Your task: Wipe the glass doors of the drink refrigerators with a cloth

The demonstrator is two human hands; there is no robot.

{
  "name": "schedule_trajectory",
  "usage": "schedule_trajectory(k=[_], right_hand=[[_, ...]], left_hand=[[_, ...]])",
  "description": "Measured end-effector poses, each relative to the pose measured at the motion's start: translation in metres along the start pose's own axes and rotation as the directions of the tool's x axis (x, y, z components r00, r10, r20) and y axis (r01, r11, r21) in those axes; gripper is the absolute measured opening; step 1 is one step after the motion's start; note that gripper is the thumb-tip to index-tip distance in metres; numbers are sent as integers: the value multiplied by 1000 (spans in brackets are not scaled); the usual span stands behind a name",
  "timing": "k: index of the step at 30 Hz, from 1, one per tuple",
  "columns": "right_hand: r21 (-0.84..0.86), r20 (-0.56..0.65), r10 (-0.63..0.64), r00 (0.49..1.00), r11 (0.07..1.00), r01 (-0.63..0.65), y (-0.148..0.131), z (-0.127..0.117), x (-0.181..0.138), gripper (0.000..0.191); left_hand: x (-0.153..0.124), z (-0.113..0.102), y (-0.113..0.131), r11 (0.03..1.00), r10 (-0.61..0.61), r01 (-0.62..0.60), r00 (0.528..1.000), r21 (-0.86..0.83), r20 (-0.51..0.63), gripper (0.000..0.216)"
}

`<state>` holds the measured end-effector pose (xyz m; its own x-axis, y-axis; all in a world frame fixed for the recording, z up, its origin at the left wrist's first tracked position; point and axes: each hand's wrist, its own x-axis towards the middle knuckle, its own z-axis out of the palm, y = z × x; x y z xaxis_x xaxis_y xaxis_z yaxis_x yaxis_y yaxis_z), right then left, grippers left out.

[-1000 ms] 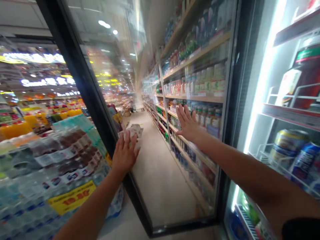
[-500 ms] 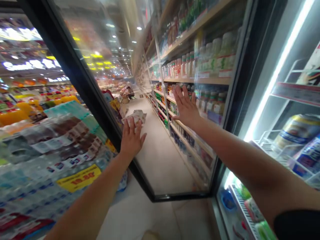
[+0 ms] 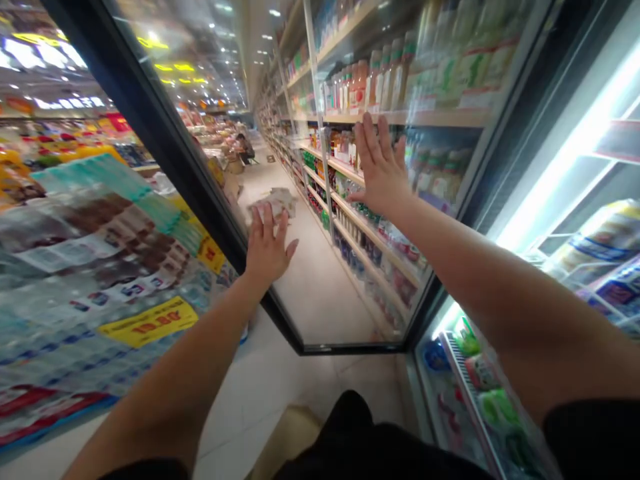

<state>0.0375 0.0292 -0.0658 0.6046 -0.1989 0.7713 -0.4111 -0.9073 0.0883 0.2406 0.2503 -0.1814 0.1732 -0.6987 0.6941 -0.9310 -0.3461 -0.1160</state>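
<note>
The fingers (image 3: 371, 137) of both hands are spread open, gripping nothing that shows. The lit cooler (image 3: 570, 153) stands at right; its glass door (image 3: 325, 267) is swung out ahead of the person, with the right hand (image 3: 384, 175) and, near the black frame (image 3: 145, 133), the left hand (image 3: 270, 250) at the pane. Smallest, a pale cloth-like piece (image 3: 286, 198) shows behind the left fingertips, contact unclear. Light, even pressure with flat palms would probably keep the door from swinging.

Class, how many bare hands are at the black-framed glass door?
2: the bare left hand near the left side of the black-framed glass door, the bare right hand higher, farther right. Neither is hidden.
</note>
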Motion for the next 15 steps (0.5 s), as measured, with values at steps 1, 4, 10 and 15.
schedule_trajectory(k=[1, 4, 10, 15], right_hand=[[-12, 6, 6, 1000, 1000, -6, 0, 1, 1, 123], [-20, 20, 11, 1000, 1000, -11, 2, 2, 2, 129], [-82, -6, 9, 1000, 997, -10, 8, 9, 4, 124], [-177, -73, 4, 997, 984, -17, 10, 22, 1, 122]], left_hand=[[-6, 7, 1, 1000, 24, -24, 999, 8, 30, 69], [-15, 26, -3, 995, 86, -89, 993, 33, 78, 62], [-24, 72, 0, 989, -145, 147, 979, 4, -141, 68], [-83, 141, 12, 1000, -7, 2, 984, -29, -180, 58]])
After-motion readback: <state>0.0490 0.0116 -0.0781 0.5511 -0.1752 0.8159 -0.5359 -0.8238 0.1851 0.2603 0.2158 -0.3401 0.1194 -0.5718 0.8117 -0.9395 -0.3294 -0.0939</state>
